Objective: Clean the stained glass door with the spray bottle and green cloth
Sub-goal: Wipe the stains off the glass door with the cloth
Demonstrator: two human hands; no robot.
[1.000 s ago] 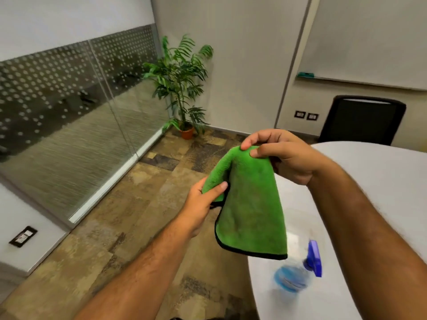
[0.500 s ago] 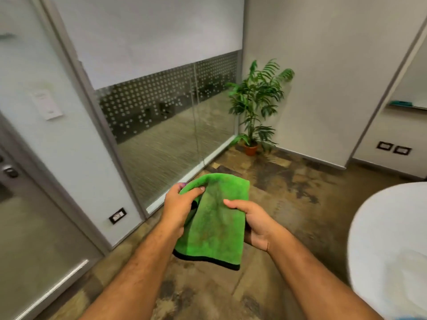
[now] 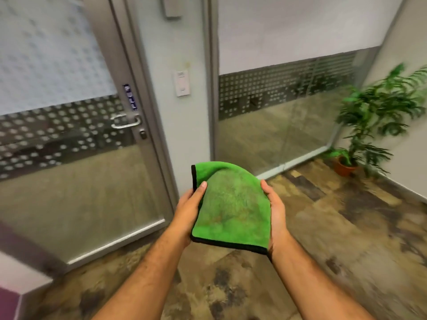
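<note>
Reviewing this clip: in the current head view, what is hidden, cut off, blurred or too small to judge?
- Spray bottle: not in the head view at all.
- Stains on the glass door: none can be made out through motion blur and reflections.
- Fingers of the left hand and right hand: mostly hidden behind the green cloth.
- Blue label above the door handle: too small and blurred to read.
- Potted plant: blurred, cut off by the right edge.

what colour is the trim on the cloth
Black trim on the green cloth, clearest in the head view.
</note>
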